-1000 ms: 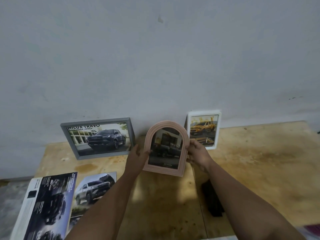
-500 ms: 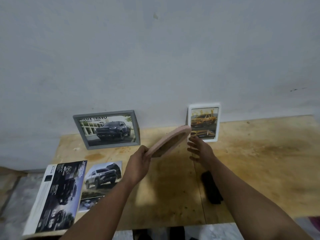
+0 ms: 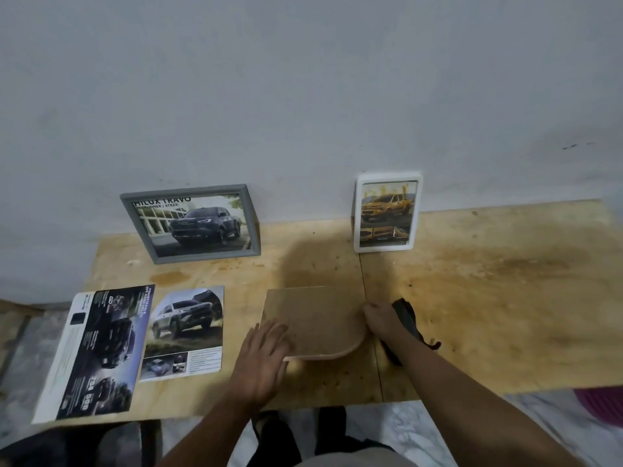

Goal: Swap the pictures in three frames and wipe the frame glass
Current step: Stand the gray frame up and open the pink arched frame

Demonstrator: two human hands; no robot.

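Observation:
The pink arched frame (image 3: 317, 321) lies face down on the wooden table (image 3: 488, 298), its brown backing board up and its rounded end toward me. My left hand (image 3: 266, 352) rests flat on the frame's near left corner with straight fingers. At the frame's right edge my right hand (image 3: 382, 320) curls its fingers around the rim. A grey frame (image 3: 190, 224) with a dark truck picture and a white frame (image 3: 386, 214) with a yellow truck picture lean against the wall. A loose truck picture (image 3: 187, 332) lies left of the arched frame.
A dark brochure (image 3: 97, 352) lies at the table's left front corner, overhanging the edge. A black cloth (image 3: 406, 315) lies just right of my right hand. A magenta object (image 3: 603, 402) sits below the table's right front edge.
The arched frame went from upright and facing me to flat and face down on the table. Both hands came down with it, nearer to me.

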